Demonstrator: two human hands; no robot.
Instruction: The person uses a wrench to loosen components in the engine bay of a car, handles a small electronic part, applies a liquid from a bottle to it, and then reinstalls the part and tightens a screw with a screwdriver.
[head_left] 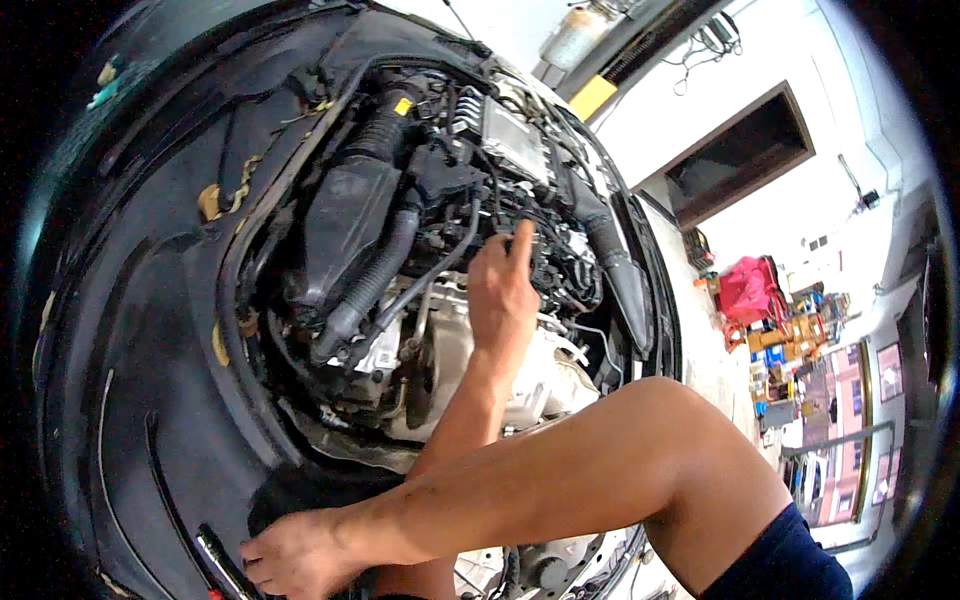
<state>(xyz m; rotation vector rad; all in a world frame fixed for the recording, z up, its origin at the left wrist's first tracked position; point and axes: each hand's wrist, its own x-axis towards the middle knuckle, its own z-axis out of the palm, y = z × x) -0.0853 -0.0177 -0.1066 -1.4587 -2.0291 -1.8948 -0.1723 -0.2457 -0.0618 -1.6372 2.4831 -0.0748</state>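
Inside a car's engine bay, my left hand (503, 292) rests among black hoses and wiring on the engine (440, 185). Its thumb points up while the other fingers curl down out of sight, and what they grip is hidden. My right arm crosses over the left forearm toward the lower left. There my right hand (305, 555), slightly blurred, has its fingers bent against a chrome hand tool (222, 560) with a dark part and a touch of red beside it. The tool lies on the black surface (130, 440) beside the bay; its lower end is cut off.
A ribbed black hose (375, 270) and an air duct (345, 215) run along the engine's left side. Another black duct (615, 260) lies on the right. Beyond the car are a yellow block (593, 98), a dark doorway (740, 155) and a red bag (748, 290) by shelved clutter.
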